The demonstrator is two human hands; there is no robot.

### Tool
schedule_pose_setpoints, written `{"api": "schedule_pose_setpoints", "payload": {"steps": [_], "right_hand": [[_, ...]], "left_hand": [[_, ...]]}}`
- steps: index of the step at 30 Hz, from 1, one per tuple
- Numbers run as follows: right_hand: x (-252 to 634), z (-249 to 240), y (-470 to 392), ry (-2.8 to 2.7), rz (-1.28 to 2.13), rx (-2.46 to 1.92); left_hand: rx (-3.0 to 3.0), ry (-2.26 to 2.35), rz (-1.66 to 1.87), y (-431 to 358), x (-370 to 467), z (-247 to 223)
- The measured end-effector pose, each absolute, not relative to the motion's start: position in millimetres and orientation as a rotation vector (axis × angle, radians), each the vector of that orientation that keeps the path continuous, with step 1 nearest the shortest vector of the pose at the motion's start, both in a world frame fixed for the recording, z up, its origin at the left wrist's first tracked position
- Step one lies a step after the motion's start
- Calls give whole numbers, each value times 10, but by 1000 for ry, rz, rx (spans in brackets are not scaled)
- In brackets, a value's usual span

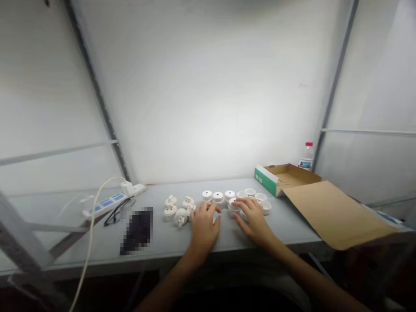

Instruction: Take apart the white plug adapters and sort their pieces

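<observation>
White round parts with small prongs or fittings on top (170,211) stand in a group left of my left hand (205,227). My left hand is nearest the right side of that group, its fingers curved and thumb apart, with nothing visible in it. Several white round pieces with a dark centre hole (217,197) stand in a row behind both hands. My right hand (255,220) has thumb and fingers apart around the side of a white round piece (233,209); whether it grips it is unclear. White open cups (265,207) lie behind and right of my right hand.
A power strip (110,203) with a plug and cable lies at the left, near a dark pixelated object (138,232). An open cardboard box (268,180) with its flap (338,212) spread forward fills the right side. A bottle (306,157) stands behind it.
</observation>
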State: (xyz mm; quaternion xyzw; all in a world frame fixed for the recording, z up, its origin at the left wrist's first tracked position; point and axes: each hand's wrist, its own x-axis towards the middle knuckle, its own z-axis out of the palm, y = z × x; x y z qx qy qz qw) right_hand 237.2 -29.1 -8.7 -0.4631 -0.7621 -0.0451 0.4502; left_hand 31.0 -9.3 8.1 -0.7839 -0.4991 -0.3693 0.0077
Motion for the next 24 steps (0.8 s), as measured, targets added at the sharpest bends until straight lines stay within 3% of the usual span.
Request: {"api": "schedule_pose_setpoints", "payload": {"steps": [14,24], "right_hand": [[2365,-184,-222,-1896,-185,-1136],[2366,-191,-186,-1914,-80,-1040]], "left_hand": [[-2755,-853,-1107,-242,363,122],[-2885,-900,-979,-224,383,152]]}}
